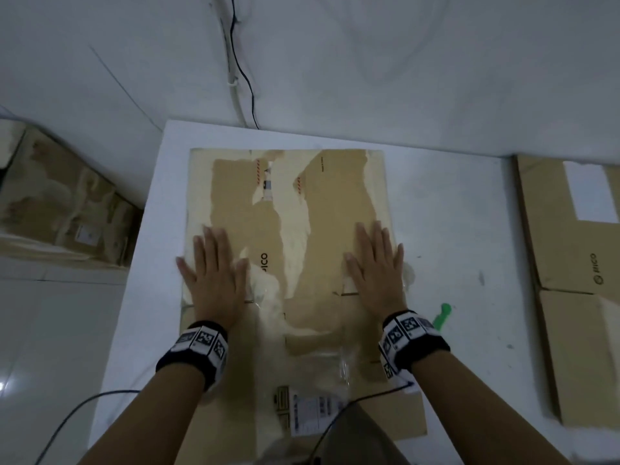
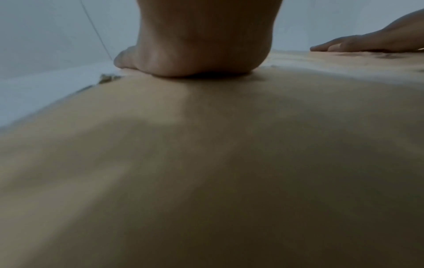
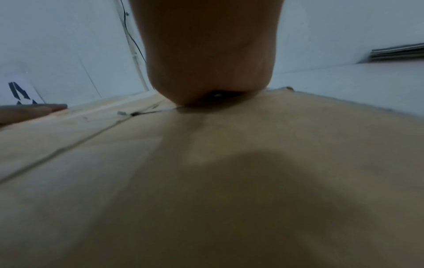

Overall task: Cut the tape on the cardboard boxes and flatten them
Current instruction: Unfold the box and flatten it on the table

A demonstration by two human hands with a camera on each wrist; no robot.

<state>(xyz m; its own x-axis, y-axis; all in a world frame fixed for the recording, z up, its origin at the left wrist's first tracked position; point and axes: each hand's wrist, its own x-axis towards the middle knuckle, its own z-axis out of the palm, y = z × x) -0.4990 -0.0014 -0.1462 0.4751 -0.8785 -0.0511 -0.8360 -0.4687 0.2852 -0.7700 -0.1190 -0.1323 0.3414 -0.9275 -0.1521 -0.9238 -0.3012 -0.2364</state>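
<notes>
White walls close in behind a white table (image 1: 453, 209) that fills most of the corner, with a thin black cable (image 1: 243, 72) trailing down the wall to its far edge. On it both hands are spread flat: the left hand (image 1: 214, 273) and the right hand (image 1: 375, 266) lie palm down with fingers straight and slightly fanned, gripping nothing, simply pressing on the flattened cardboard box (image 1: 288, 229); the wrist views show the heel of each palm bedded onto the board. That box lies collapsed in the middle of the table, its near end hanging toward the person, its face scabbed with torn paper and shiny remnants of clear tape (image 1: 345, 364), a shipping label (image 1: 315, 411) near the bottom edge. It looks light and fairly stiff, but creased board tends to spring back along its folds, so I would press over the crease lines and lift it by the long side edges, where the layers stack; the taped patches look slick. Just right of the right wrist a green-handled cutter (image 1: 443, 317) lies on the table. Further right, more flattened boxes (image 1: 570, 263) are stacked, and over on the floor to the left sits another heap of cardboard (image 1: 67, 203).
</notes>
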